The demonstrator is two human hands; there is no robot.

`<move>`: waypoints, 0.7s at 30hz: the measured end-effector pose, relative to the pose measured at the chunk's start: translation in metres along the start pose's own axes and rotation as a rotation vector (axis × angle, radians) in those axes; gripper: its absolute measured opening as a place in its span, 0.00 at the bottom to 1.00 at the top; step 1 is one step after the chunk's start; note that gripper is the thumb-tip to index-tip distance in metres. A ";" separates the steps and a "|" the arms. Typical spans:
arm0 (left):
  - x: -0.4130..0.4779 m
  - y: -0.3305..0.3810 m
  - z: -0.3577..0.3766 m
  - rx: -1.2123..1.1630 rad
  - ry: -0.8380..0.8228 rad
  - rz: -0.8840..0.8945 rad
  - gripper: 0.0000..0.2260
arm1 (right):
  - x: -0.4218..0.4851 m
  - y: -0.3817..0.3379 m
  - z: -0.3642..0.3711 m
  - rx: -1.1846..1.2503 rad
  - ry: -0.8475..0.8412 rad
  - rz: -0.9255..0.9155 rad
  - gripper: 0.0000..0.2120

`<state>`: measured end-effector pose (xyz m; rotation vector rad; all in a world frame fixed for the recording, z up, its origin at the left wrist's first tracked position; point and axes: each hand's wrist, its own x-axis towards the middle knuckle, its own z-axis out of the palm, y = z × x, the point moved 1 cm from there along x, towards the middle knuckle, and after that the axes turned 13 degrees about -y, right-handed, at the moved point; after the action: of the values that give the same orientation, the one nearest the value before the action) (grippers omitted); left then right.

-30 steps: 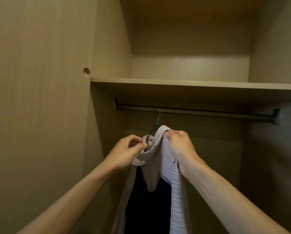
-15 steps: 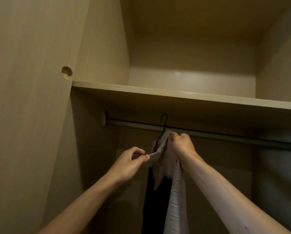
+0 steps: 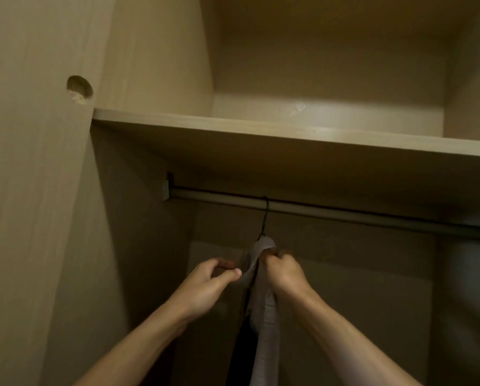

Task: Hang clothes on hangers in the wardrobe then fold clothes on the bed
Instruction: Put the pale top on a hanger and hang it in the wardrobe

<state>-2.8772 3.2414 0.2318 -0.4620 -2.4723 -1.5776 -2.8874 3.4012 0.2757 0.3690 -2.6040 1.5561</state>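
Under light wooden shelf (image 3: 289, 132), pale metal rail (image 3: 344, 213) spans wardrobe, bracket at left end. Thin dark wire hanger (image 3: 264, 222) hooked over rail, carrying pale grey garment (image 3: 265, 330).

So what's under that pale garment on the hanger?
Dark fabric shows beneath the pale garment. Of the hanger, only the hook over the rail shows; the rest is covered.

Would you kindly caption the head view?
Left hand and right hand grip a pale garment on a hanger hooked over the rail.
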 end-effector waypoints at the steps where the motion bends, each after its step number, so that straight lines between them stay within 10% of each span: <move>1: -0.001 0.000 0.001 0.004 -0.015 -0.006 0.10 | 0.000 0.002 0.001 -0.006 -0.010 -0.006 0.07; 21: -0.186 0.069 0.029 0.157 0.131 -0.020 0.11 | -0.133 0.006 -0.004 -0.159 0.056 -0.136 0.16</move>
<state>-2.6784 3.2637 0.2213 -0.3009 -2.4826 -1.3603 -2.7601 3.4290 0.2469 0.4706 -2.5783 1.2886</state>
